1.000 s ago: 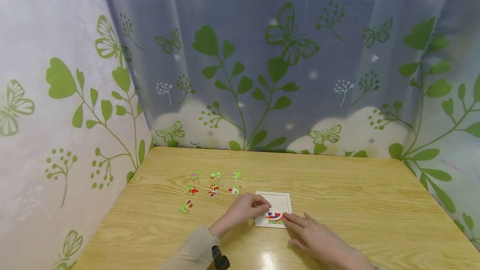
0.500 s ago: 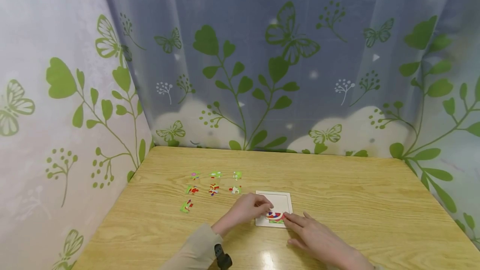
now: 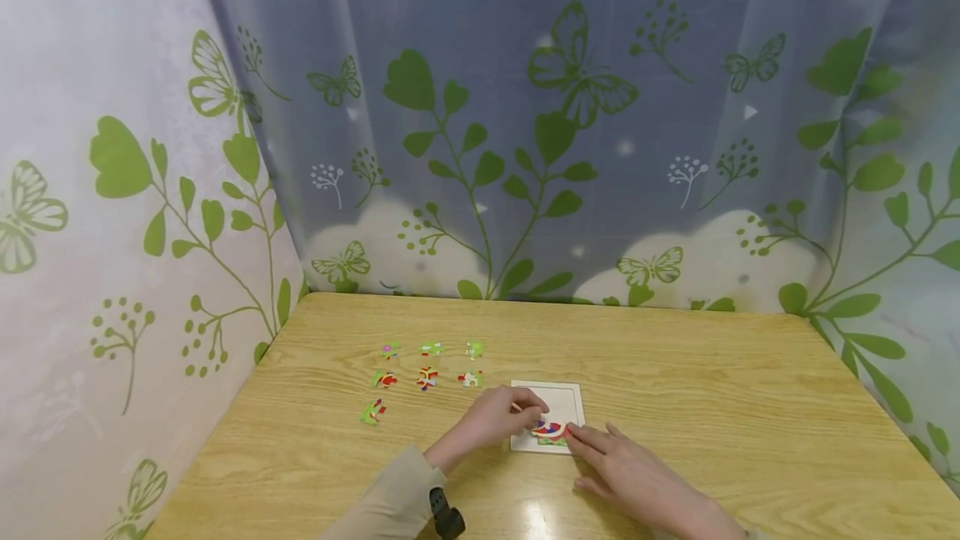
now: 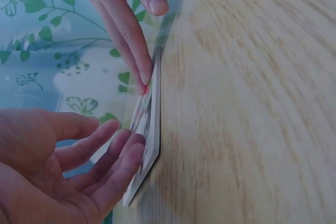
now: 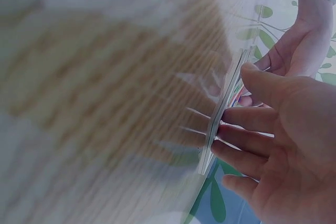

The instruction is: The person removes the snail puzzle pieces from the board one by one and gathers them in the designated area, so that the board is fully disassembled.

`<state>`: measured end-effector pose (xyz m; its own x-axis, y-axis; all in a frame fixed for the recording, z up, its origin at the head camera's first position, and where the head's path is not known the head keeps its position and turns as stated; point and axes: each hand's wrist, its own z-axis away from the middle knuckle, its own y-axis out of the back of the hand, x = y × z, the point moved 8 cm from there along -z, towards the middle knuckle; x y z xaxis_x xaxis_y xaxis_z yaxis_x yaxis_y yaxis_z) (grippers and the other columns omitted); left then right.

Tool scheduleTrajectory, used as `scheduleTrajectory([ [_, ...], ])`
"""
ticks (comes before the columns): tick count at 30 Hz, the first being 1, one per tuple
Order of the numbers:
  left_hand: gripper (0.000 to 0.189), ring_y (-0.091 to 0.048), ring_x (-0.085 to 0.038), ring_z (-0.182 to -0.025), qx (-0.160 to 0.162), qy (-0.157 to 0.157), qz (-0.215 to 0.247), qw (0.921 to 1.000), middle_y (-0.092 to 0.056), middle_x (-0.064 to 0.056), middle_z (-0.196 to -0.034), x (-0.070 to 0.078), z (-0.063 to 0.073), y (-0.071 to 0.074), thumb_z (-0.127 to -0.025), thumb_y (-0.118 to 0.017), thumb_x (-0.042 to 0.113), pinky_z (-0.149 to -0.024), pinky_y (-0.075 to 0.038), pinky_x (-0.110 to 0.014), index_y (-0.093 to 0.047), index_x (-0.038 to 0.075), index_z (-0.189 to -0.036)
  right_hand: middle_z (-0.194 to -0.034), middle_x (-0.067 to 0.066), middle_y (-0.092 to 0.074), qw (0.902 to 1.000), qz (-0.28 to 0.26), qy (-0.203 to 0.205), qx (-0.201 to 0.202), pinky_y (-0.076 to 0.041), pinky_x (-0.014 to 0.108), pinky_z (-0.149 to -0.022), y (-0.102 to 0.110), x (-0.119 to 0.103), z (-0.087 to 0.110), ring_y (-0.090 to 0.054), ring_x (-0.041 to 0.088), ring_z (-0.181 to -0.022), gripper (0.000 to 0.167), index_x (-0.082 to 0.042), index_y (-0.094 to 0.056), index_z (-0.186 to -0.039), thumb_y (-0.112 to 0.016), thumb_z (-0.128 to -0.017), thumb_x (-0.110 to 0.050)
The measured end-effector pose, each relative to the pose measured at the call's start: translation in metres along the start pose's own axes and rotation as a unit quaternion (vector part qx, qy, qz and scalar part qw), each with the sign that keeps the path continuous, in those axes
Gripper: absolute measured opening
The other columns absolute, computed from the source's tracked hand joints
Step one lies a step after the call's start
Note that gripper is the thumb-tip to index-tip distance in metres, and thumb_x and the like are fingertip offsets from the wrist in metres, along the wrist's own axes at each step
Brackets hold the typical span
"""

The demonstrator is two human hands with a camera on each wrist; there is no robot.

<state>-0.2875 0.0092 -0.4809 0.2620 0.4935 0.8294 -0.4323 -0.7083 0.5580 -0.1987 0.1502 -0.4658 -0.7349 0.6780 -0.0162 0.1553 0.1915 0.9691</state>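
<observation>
A square white puzzle tray (image 3: 573,397) lies on the table, with red, blue, white and green puzzle pieces (image 3: 553,432) along its near side. Reaching in from the left, my left hand (image 3: 491,419) pinches a puzzle piece at the left end of this row, its thumb and fingers mostly hiding it. My right hand (image 3: 626,469) lies at the tray's right edge, fairly straight fingers touching the right end of the row. In the left wrist view, the left fingertips (image 4: 137,142) meet low over the tray. The right wrist view has the right fingertips (image 5: 223,124) along the tray's edge.
Several loose puzzle pieces (image 3: 427,378) lie in rows on the wooden table (image 3: 675,373), left of the tray. A dark wristband (image 3: 446,515) is on the left sleeve. Patterned curtains (image 3: 480,190) enclose the table's back and sides.
My left hand has edged slightly right over the tray, and the red-and-blue part of the row near its fingertips has shifted a little. The right hand stays almost where it was.
</observation>
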Motion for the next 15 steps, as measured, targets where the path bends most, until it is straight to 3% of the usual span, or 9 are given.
scheduleTrajectory([
  [9,0.012,-0.07,-0.013,-0.084,0.002,-0.008,0.017,0.9998,-0.073,-0.004,-0.097,-0.0004,0.0002,-0.0032,-0.094,-0.07,0.011,-0.068,-0.055,-0.021,-0.075,0.006,-0.104,-0.138,0.016,-0.062,0.9997,-0.015,-0.016,-0.014,-0.048,0.056,-0.102,-0.0012,0.002,0.0001,-0.065,0.03,-0.118,0.052,0.003,-0.062,-0.134,-0.07,-0.096,-0.031],
  [15,0.02,-0.071,-0.016,-0.084,-0.001,-0.018,0.021,0.9996,-0.075,-0.01,-0.096,-0.0011,0.0,-0.0045,-0.084,-0.076,-0.003,-0.075,-0.056,-0.02,-0.074,0.002,-0.104,-0.137,0.016,-0.062,0.9998,-0.011,-0.014,-0.009,-0.048,0.056,-0.102,-0.0008,0.0018,-0.0004,-0.066,0.03,-0.117,0.051,0.003,-0.063,-0.134,-0.071,-0.095,-0.03],
])
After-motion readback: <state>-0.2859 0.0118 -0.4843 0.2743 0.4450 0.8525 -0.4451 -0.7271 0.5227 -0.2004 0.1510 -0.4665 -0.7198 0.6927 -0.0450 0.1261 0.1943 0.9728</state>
